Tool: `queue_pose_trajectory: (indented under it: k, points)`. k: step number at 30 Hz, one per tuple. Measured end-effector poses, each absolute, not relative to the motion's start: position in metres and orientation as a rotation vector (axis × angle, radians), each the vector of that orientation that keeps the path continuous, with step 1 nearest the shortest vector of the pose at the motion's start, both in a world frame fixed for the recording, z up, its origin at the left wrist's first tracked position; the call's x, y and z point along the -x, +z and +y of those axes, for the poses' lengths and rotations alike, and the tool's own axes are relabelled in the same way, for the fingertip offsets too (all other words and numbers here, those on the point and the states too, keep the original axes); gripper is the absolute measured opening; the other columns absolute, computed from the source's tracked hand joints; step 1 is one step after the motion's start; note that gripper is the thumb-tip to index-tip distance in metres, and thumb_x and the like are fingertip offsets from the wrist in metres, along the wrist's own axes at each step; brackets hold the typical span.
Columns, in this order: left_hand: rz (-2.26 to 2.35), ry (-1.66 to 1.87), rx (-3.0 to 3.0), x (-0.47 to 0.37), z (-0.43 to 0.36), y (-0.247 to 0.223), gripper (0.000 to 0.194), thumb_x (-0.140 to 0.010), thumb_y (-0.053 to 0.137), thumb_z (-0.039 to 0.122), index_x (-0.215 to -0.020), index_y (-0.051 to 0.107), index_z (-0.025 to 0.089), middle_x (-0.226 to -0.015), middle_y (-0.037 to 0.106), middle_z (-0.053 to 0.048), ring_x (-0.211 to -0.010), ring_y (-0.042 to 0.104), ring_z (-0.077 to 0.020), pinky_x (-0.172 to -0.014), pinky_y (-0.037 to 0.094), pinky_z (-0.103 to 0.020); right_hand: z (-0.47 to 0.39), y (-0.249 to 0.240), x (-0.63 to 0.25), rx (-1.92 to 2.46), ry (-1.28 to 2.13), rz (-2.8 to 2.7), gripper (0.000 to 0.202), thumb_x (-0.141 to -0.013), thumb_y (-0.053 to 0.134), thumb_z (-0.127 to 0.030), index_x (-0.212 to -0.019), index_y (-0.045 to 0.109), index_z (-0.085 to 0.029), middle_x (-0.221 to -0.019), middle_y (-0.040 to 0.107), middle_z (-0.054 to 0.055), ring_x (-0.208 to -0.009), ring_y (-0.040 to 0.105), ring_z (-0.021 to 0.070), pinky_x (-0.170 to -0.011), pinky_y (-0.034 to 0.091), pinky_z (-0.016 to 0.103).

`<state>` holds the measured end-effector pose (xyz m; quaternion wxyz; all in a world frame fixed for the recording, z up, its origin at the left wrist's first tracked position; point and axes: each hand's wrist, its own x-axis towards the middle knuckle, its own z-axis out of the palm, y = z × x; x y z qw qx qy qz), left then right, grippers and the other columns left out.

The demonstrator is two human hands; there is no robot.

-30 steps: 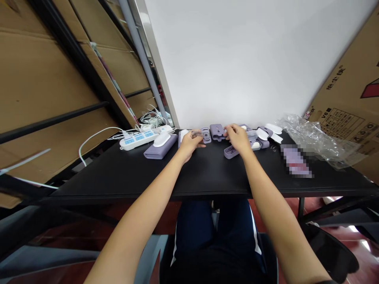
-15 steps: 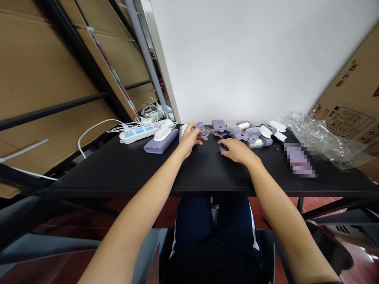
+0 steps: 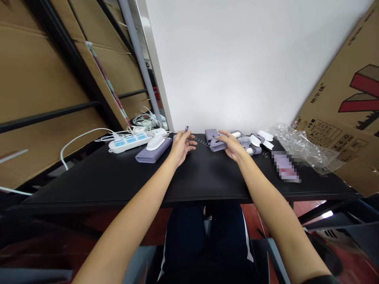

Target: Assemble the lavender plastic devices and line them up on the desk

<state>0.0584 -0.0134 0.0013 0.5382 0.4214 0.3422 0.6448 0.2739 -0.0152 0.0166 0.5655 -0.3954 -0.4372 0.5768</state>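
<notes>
Both hands are in play, well apart from each other, and the marker for everything here is the purple case [image 3: 152, 153] with a white oval piece [image 3: 155, 142] on its top. Just right of that case, the left hand [image 3: 181, 149] has thumb and finger pinched on a small purple part [image 3: 186, 129], mostly hidden, with only its tip poking up above the grip and the other fingers fanned out loosely. Further right of the case, here's the right hand [image 3: 232, 147], fingers over and thumb under, clamped on a purple tray [image 3: 217, 147], its far end covered by the palm. Between the hands, also right of the case, there's a thin coil spring [image 3: 200, 140], blurred; whether either hand touches it, one cannot tell. A purple box [image 3: 211, 134] sits right of the case too, just behind the tray. Farther right of the case comes a cluster of purple and white pieces [image 3: 255, 140], and beyond that, farthest right of the case, a pixelated lilac item [image 3: 286, 167] and a crumpled clear plastic bag [image 3: 310, 150]. Over to the left of the case, close by, lies a white power strip [image 3: 130, 142] with blue sockets, and behind the case, tangled white cables [image 3: 145, 121]. The black table [image 3: 192, 185] carries the lot.
</notes>
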Motion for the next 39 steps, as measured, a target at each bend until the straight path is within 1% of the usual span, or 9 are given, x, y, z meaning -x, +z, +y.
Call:
queue_pose_trajectory:
  k: [4,8,12,15,18,21,23,30,39]
  points:
    - [0.779,1.542,-0.995,-0.057,-0.012,0.000,0.053,-0.076,0.089,0.041,-0.105,0.049,0.024,-0.092,0.077,-0.001,-0.065,0.073,-0.0125,-0.055,0.055,-0.021,0.003,0.022,-0.273,0.895,1.248,-1.103,0.041,-0.083,0.079,-0.024,-0.121,0.063,-0.024,-0.091,0.073,-0.003,-0.085,0.072,0.0130,-0.081,0.059,0.024]
    - [0.706,1.578,-0.941,-0.051,-0.008,0.000,0.050,-0.077,0.089,0.045,-0.100,0.050,0.024,-0.095,0.078,-0.001,-0.071,0.075,-0.0114,-0.065,0.059,-0.022,0.005,0.016,-0.275,0.909,1.171,-1.161,0.040,-0.086,0.081,-0.036,-0.121,0.064,-0.023,-0.099,0.073,0.000,-0.094,0.072,0.0131,-0.085,0.059,0.024]
    - [0.688,1.623,-0.908,-0.045,-0.005,0.001,0.049,-0.079,0.087,0.052,-0.097,0.051,0.024,-0.098,0.077,-0.001,-0.075,0.075,-0.0111,-0.067,0.058,-0.021,-0.005,0.007,-0.277,1.050,1.107,-1.294,0.034,-0.090,0.074,-0.040,-0.119,0.066,-0.024,-0.107,0.072,0.003,-0.103,0.071,0.0174,-0.079,0.064,0.029]
    - [0.721,1.628,-0.951,-0.047,-0.005,0.001,0.055,-0.076,0.089,0.056,-0.103,0.052,0.025,-0.099,0.076,0.000,-0.074,0.075,-0.0112,-0.064,0.057,-0.021,-0.010,0.004,-0.277,1.145,0.965,-1.558,0.045,-0.085,0.078,-0.031,-0.127,0.066,-0.024,-0.116,0.073,0.004,-0.109,0.070,0.0204,-0.092,0.064,0.037]
    - [0.743,1.664,-1.020,-0.050,-0.007,0.000,0.060,-0.074,0.091,0.056,-0.111,0.054,0.027,-0.096,0.074,0.001,-0.072,0.073,-0.0113,-0.060,0.055,-0.020,-0.011,0.001,-0.278,1.180,0.760,-1.829,0.061,-0.081,0.076,-0.018,-0.141,0.064,-0.022,-0.131,0.072,0.006,-0.120,0.068,0.0233,-0.114,0.052,0.043]
    - [0.774,1.686,-1.079,-0.052,-0.009,-0.001,0.062,-0.073,0.091,0.057,-0.116,0.057,0.028,-0.094,0.072,0.001,-0.071,0.072,-0.0111,-0.059,0.055,-0.020,-0.009,-0.001,-0.277,1.164,0.681,-1.931,0.073,-0.082,0.073,-0.014,-0.153,0.056,-0.021,-0.147,0.067,0.010,-0.132,0.064,0.0254,-0.122,0.043,0.045]
    - [0.802,1.671,-1.127,-0.052,-0.010,-0.002,0.063,-0.074,0.089,0.059,-0.119,0.057,0.028,-0.095,0.071,0.001,-0.072,0.072,-0.0110,-0.060,0.056,-0.020,-0.008,-0.003,-0.277,1.160,0.651,-1.941,0.069,-0.083,0.073,-0.013,-0.150,0.059,-0.020,-0.151,0.065,0.011,-0.137,0.062,0.0262,-0.125,0.040,0.045]
    - [0.858,1.625,-1.261,-0.051,-0.008,-0.006,0.064,-0.078,0.086,0.061,-0.125,0.057,0.029,-0.102,0.070,0.000,-0.077,0.073,-0.0124,-0.061,0.057,-0.022,-0.007,-0.009,-0.274,1.150,0.672,-1.950,0.048,-0.082,0.073,-0.013,-0.129,0.068,-0.022,-0.135,0.073,0.006,-0.123,0.068,0.0245,-0.115,0.047,0.042]
    - [0.860,1.646,-1.263,-0.051,-0.009,-0.007,0.060,-0.080,0.086,0.055,-0.126,0.059,0.028,-0.102,0.071,-0.001,-0.078,0.073,-0.0129,-0.060,0.055,-0.021,-0.007,-0.009,-0.274,1.116,0.660,-1.975,0.046,-0.080,0.072,-0.008,-0.124,0.069,-0.021,-0.130,0.074,0.007,-0.120,0.068,0.0248,-0.113,0.047,0.042]
